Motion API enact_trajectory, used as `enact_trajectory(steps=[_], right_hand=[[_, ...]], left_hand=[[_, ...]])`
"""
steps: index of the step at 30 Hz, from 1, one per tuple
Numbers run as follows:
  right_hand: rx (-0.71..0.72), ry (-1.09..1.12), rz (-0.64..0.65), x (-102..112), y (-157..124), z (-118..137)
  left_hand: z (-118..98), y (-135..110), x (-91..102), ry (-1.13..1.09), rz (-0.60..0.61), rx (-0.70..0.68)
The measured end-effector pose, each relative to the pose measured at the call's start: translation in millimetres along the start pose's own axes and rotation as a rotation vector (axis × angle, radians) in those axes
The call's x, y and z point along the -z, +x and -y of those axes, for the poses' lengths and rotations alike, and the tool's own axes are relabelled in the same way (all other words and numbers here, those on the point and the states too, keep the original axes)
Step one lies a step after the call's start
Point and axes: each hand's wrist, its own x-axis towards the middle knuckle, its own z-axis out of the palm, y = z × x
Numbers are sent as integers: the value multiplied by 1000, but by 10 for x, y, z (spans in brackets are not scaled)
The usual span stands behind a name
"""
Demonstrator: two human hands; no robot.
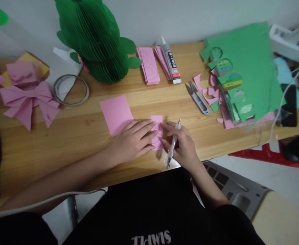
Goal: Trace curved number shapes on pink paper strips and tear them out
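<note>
A narrow pink paper strip [156,133] with drawn curved lines lies on the wooden table [83,143] near its front edge. My left hand [134,140] rests flat, fingers stretched out, with the fingertips on the strip's left side. From the right, my right hand [182,144] touches the strip's other edge with its fingertips while holding a clear pen [174,141], tip pointing away from me. Just beyond my left hand lies a pink paper square [116,114], its lower corner close to the fingers.
Behind stand a green honeycomb paper figure [98,44], stacked pink strips [148,66] and a glue tube [171,61]. Blue thread snips [197,97] lie beside paper scraps and green sheets [251,64]. On the left are a tape roll [87,93] and a pink paper bow [29,98].
</note>
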Motion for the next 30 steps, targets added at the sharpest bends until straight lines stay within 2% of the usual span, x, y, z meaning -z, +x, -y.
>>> enact_trajectory(steps=[18, 27, 30], right_hand=[[27, -41, -20, -36, -23, -34], [8, -16, -26, -42, -21, -42], [18, -23, -32, -46, -18, -31]], left_hand=[[5, 4, 26, 36, 20, -24], [-51, 54, -8, 72, -60, -7], [-64, 52, -14, 73, -45, -1]])
